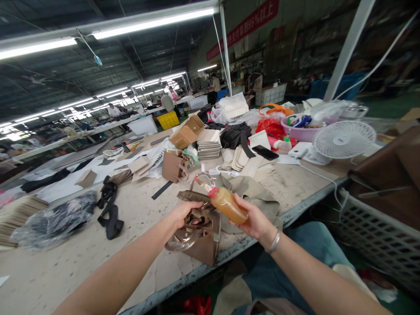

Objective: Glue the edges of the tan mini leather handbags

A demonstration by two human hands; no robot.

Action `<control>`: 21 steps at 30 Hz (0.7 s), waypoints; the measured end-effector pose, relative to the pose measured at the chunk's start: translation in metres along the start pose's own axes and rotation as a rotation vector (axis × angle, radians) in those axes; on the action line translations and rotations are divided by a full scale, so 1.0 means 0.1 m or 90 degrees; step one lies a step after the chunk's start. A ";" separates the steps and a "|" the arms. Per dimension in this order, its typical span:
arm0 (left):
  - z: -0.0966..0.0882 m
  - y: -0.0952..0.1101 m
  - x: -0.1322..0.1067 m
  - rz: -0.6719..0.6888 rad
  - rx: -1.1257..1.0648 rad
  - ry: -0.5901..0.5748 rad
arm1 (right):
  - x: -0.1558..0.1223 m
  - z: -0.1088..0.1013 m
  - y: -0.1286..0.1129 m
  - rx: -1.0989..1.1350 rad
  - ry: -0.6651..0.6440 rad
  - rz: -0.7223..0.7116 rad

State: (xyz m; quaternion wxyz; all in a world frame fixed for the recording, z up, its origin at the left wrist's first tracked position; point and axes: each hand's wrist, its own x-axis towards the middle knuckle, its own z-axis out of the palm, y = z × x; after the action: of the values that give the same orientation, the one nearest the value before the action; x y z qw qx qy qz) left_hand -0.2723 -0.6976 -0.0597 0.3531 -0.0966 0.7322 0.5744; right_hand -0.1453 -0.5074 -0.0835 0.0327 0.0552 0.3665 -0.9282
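My right hand (251,216) is wrapped round a squeeze bottle (228,204) of amber liquid with a red collar and a narrow nozzle. The bottle is tilted, its nozzle pointing up and to the left. Below it a brown handbag (203,245) with clear-wrapped handles lies at the table's near edge. My left hand (184,213) grips the upper edge of this bag, thumb on top; its other fingers are largely hidden. Just beyond stands another brown handbag (173,166), beside a black strip (162,190) lying flat.
A white fan (344,139), a black phone (265,152) and a purple basin (303,131) sit at the right. Stacked pale panels (209,146) stand farther back. Black straps (110,218) and a plastic-wrapped bundle (61,218) lie left. A plastic crate (377,236) is beside the table.
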 end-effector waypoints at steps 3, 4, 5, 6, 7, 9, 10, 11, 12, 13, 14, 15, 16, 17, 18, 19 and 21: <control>-0.04 0.04 0.03 -0.033 -0.004 -0.004 | -0.29 -0.28 -0.06 -0.035 0.073 -0.128; -0.05 0.05 0.04 -0.042 -0.006 -0.002 | -0.38 -0.39 -0.07 -0.062 0.091 -0.159; -0.05 0.06 0.06 -0.050 -0.009 -0.001 | -0.46 -0.50 -0.07 -0.104 0.107 -0.186; -0.05 0.07 0.08 -0.057 -0.012 -0.001 | -0.53 -0.60 -0.07 -0.163 0.124 -0.210; -0.05 0.07 0.10 -0.062 -0.015 -0.002 | -0.59 -0.69 -0.06 -0.239 0.142 -0.235; -0.04 0.07 0.14 -0.070 -0.019 -0.004 | -0.66 -0.84 0.00 -0.429 0.172 -0.309; -0.04 0.07 0.15 -0.073 -0.019 -0.004 | -0.68 -0.90 0.04 -0.528 0.184 -0.360; -0.04 0.07 0.16 -0.074 -0.019 0.000 | -0.68 -0.93 0.07 -0.615 0.191 -0.416; -0.04 0.07 0.16 -0.074 -0.018 0.004 | -0.68 -0.96 0.11 -0.687 0.194 -0.473; -0.04 0.07 0.16 -0.073 -0.018 0.008 | -0.67 -0.96 0.15 -0.744 0.195 -0.524; -0.04 0.06 0.16 -0.072 -0.017 0.010 | -0.65 -0.96 0.17 -0.784 0.194 -0.564; -0.04 0.06 0.15 -0.072 -0.016 0.012 | -0.63 -0.95 0.19 -0.812 0.190 -0.591; -0.04 0.06 0.15 -0.073 -0.015 0.012 | -0.61 -0.94 0.20 -0.834 0.184 -0.610; -0.04 0.06 0.14 -0.075 -0.014 0.012 | -0.60 -0.92 0.20 -0.853 0.178 -0.627; -0.04 0.06 0.13 -0.078 -0.013 0.010 | -0.58 -0.90 0.19 -0.870 0.170 -0.642; -0.04 0.06 0.13 -0.083 -0.011 0.009 | -0.57 -0.88 0.17 -0.884 0.162 -0.657; -0.04 0.06 0.13 -0.090 -0.011 0.010 | -0.55 -0.84 0.13 -0.907 0.144 -0.684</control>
State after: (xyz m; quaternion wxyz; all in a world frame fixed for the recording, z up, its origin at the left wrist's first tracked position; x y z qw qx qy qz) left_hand -0.2870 -0.6954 -0.0628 0.3863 -0.1557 0.7214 0.5533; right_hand -0.0833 -0.4582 -0.1463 -0.4156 -0.0663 0.8328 -0.3597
